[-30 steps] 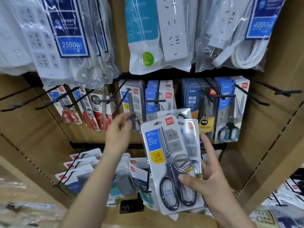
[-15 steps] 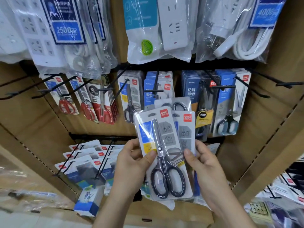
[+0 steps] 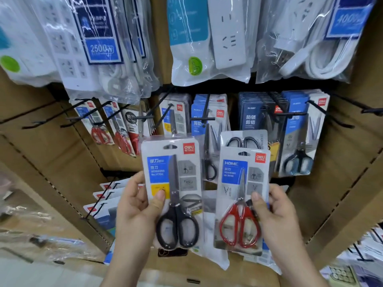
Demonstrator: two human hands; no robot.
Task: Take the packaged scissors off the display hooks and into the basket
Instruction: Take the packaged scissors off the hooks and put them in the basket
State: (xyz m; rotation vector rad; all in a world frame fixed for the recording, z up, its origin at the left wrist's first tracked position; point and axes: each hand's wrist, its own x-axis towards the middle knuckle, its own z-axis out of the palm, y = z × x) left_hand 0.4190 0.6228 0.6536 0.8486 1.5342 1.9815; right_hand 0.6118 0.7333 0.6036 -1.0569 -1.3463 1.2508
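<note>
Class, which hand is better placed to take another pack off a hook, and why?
Probably the left. The left hand seems to pinch only the black-handled pack, while the right hand holds the red-handled pack with a second pack stacked behind it.

place: shop | evidence: carded scissors (image 3: 298, 139) on display hooks (image 3: 206, 108) | bagged power strips (image 3: 228, 38) hung above

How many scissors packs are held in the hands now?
3: a black-handled pack in the left hand; a red-handled pack in the right hand, with another pack behind it. More may be hidden.
</note>
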